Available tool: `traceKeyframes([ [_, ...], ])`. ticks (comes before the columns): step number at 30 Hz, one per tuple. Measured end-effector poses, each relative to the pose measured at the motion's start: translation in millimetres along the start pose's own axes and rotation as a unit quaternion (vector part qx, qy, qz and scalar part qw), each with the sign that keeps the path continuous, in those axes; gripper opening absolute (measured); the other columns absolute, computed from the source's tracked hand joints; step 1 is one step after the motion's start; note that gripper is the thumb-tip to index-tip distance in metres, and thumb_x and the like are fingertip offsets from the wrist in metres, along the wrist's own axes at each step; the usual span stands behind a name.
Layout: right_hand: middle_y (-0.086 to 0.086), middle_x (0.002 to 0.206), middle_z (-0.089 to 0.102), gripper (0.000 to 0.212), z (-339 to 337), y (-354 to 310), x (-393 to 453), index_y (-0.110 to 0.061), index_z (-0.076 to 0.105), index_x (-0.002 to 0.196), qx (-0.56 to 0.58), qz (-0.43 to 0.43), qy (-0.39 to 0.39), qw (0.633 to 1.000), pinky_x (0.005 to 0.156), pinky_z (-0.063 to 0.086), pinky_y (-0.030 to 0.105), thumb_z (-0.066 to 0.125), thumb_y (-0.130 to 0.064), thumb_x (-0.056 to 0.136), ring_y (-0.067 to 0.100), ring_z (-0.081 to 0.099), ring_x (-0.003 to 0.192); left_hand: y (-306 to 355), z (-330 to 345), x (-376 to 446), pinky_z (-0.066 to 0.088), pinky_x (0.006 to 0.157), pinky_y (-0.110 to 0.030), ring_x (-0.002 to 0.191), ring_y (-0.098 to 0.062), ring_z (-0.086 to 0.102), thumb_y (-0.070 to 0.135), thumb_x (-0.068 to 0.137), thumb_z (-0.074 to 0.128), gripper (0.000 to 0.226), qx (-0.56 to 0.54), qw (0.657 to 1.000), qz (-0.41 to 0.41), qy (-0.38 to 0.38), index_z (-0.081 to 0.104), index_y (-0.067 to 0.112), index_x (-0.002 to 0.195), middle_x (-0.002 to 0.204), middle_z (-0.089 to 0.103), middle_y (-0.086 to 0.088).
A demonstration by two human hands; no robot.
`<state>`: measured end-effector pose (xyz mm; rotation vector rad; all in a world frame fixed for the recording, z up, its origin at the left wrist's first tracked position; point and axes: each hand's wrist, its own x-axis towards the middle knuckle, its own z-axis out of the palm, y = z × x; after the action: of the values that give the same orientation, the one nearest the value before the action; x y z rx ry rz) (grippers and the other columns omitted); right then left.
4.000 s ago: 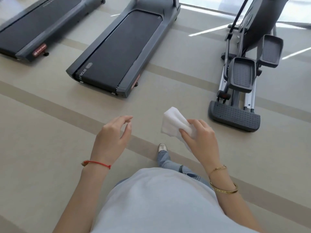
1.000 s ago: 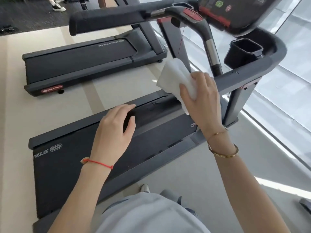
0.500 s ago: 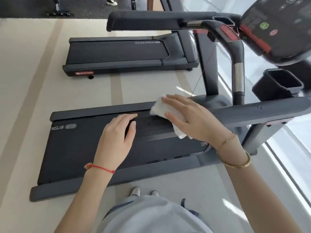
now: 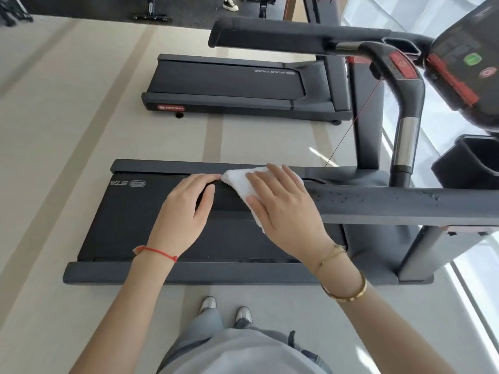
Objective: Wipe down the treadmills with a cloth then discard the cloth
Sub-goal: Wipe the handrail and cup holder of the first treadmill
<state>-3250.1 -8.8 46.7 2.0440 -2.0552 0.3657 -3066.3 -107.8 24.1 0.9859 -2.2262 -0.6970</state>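
I stand beside a dark grey treadmill [image 4: 129,220] with its belt below my hands. Its near handrail [image 4: 391,203] runs in from the right at chest height. A white cloth [image 4: 237,179] lies over the left end of that rail, and my right hand [image 4: 283,211] presses it flat with straight, spread fingers. My left hand [image 4: 181,214] rests just left of the cloth at the rail's tip, fingers loosely curved and touching the cloth's corner. Whether the left hand's fingers wrap the rail is unclear.
The treadmill's far handrail [image 4: 283,36], console [image 4: 464,63] with red and green buttons and a black cup holder [image 4: 469,160] lie to the upper right. A second treadmill [image 4: 229,82] stands behind. A bright window [image 4: 472,279] runs along the right. My shoes [image 4: 226,309] are on beige floor.
I walked up to the treadmill's side. My right hand came down with the cloth and flattened it onto the near handrail, then slid left along it. My left hand settled beside it.
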Motion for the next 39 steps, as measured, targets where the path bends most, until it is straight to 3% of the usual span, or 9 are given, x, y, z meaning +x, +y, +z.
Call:
traceKeyframes([
  [4, 0.002, 0.126, 0.057, 0.042, -1.7, 12.5, -19.9, -0.012, 0.051, 0.135, -0.022, 0.033, 0.020, 0.999, 0.115, 0.027, 0.045, 0.031, -0.033, 0.105, 0.029, 0.046, 0.127, -3.8, -2.3, -0.5, 0.045, 0.105, -0.032, 0.121, -0.008, 0.056, 0.018, 0.103, 0.043, 0.031, -0.003, 1.000, 0.000, -0.012, 0.060, 0.016, 0.129, 0.126, 0.062, 0.007],
  [8, -0.001, 0.106, 0.062, 0.036, -8.5, 25.1, -20.7, -0.015, 0.059, 0.120, -0.057, 0.107, 0.013, 0.993, 0.117, 0.023, 0.044, 0.031, -0.031, 0.103, 0.026, 0.053, 0.109, -5.7, -5.5, -0.2, 0.042, 0.109, -0.030, 0.125, -0.008, 0.052, 0.022, 0.104, 0.042, 0.033, 0.000, 1.000, -0.001, -0.030, 0.057, 0.017, 0.133, 0.131, 0.059, 0.007],
  [12, 0.002, 0.091, 0.064, 0.036, 4.7, -14.2, 18.4, -0.013, 0.063, 0.110, -0.030, 0.078, -0.010, 0.996, 0.102, 0.038, 0.039, 0.031, -0.028, 0.103, 0.027, 0.058, 0.087, -12.8, -12.8, -1.6, 0.042, 0.108, -0.031, 0.124, -0.010, 0.052, 0.021, 0.103, 0.043, 0.033, 0.002, 1.000, -0.007, -0.011, 0.056, 0.016, 0.133, 0.130, 0.059, 0.005],
  [14, 0.003, 0.102, 0.063, 0.038, 10.4, -26.6, 21.7, -0.013, 0.060, 0.118, -0.016, 0.064, -0.023, 0.998, 0.092, 0.040, 0.037, 0.029, -0.029, 0.104, 0.027, 0.058, 0.092, -18.1, -16.1, -3.1, 0.044, 0.106, -0.034, 0.122, -0.011, 0.054, 0.021, 0.103, 0.043, 0.032, -0.006, 1.000, -0.013, -0.016, 0.058, 0.016, 0.132, 0.129, 0.060, 0.006],
  [19, 0.001, 0.124, 0.057, 0.044, 7.0, -11.5, 3.9, -0.018, 0.052, 0.134, 0.024, 0.050, -0.026, 0.998, 0.102, 0.036, 0.036, 0.031, -0.041, 0.104, 0.025, 0.052, 0.114, -26.2, -19.1, -6.0, 0.045, 0.105, -0.032, 0.123, -0.008, 0.054, 0.024, 0.103, 0.043, 0.034, -0.029, 0.999, -0.011, -0.034, 0.057, 0.017, 0.134, 0.131, 0.059, 0.008],
  [25, -0.004, 0.079, 0.059, 0.053, 13.6, -38.5, 49.2, -0.023, 0.060, 0.101, -0.053, 0.105, -0.080, 0.990, 0.075, 0.040, 0.035, 0.014, -0.048, 0.101, 0.022, 0.053, 0.073, -30.4, -19.7, -8.4, 0.043, 0.108, -0.034, 0.127, -0.009, 0.051, 0.025, 0.103, 0.042, 0.038, -0.058, 0.997, -0.014, -0.046, 0.052, 0.014, 0.138, 0.135, 0.056, 0.006],
  [31, -0.002, 0.094, 0.063, 0.039, 11.2, -21.7, 24.4, -0.019, 0.063, 0.115, 0.015, 0.089, -0.001, 0.996, 0.082, 0.043, 0.038, 0.033, -0.041, 0.103, 0.024, 0.056, 0.086, -37.3, -21.8, -9.7, 0.035, 0.112, -0.021, 0.132, -0.005, 0.046, 0.028, 0.103, 0.042, 0.040, -0.057, 0.996, -0.008, -0.064, 0.048, 0.019, 0.142, 0.139, 0.053, 0.010],
  [35, -0.002, 0.070, 0.057, 0.043, 9.3, -22.8, 38.4, -0.019, 0.059, 0.083, -0.036, 0.180, -0.045, 0.982, 0.073, 0.040, 0.039, 0.023, -0.037, 0.098, 0.025, 0.051, 0.070, -39.5, -23.2, -7.6, 0.033, 0.112, -0.018, 0.132, -0.003, 0.045, 0.029, 0.103, 0.043, 0.040, -0.059, 0.996, -0.001, -0.071, 0.049, 0.018, 0.141, 0.138, 0.054, 0.010],
  [39, -0.002, 0.063, 0.051, 0.041, 20.1, -58.8, 62.7, -0.019, 0.055, 0.077, -0.032, 0.128, -0.039, 0.991, 0.064, 0.040, 0.038, 0.023, -0.034, 0.099, 0.024, 0.047, 0.060, -41.1, -23.4, -8.0, 0.038, 0.109, -0.022, 0.129, -0.004, 0.047, 0.028, 0.102, 0.046, 0.040, -0.080, 0.994, -0.001, -0.075, 0.049, 0.018, 0.140, 0.137, 0.054, 0.010],
])
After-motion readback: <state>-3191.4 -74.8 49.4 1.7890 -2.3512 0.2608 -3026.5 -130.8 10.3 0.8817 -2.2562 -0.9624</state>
